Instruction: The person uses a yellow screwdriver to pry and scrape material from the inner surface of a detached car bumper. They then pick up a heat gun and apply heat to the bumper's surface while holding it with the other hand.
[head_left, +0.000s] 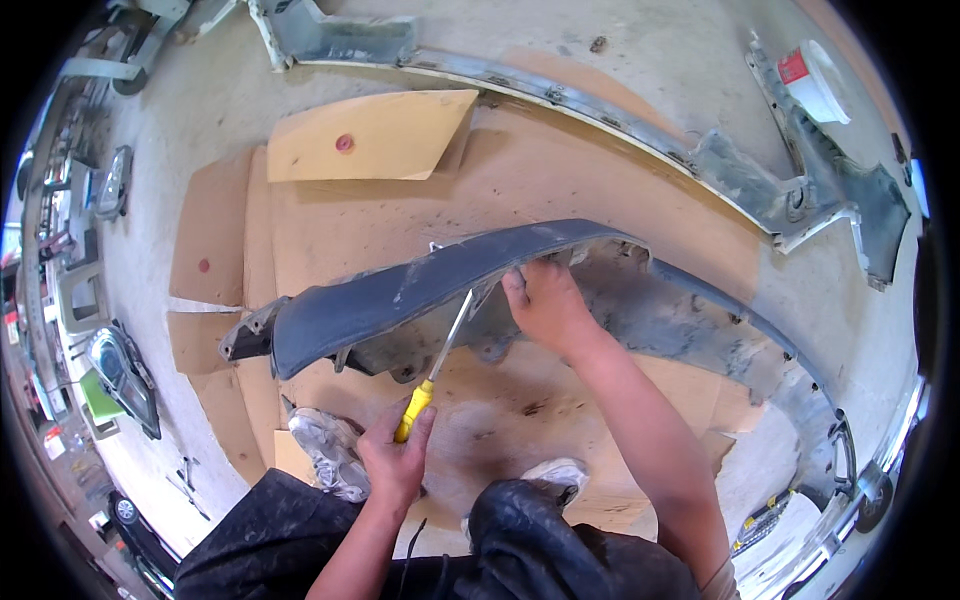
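The left hand [393, 452] is grasping a yellow-handled screwdriver [415, 408]; the right hand [550, 308] is clasping the dark panel [430, 282] by its rim. The panel is extending past the cardboard's [350, 220] right edge.

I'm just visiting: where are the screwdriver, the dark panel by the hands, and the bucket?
Screwdriver [421, 396], head view: on its yellow handle.
Dark panel [438, 272], head view: on its smooth outer face.
Bucket [819, 88], head view: on its white side.
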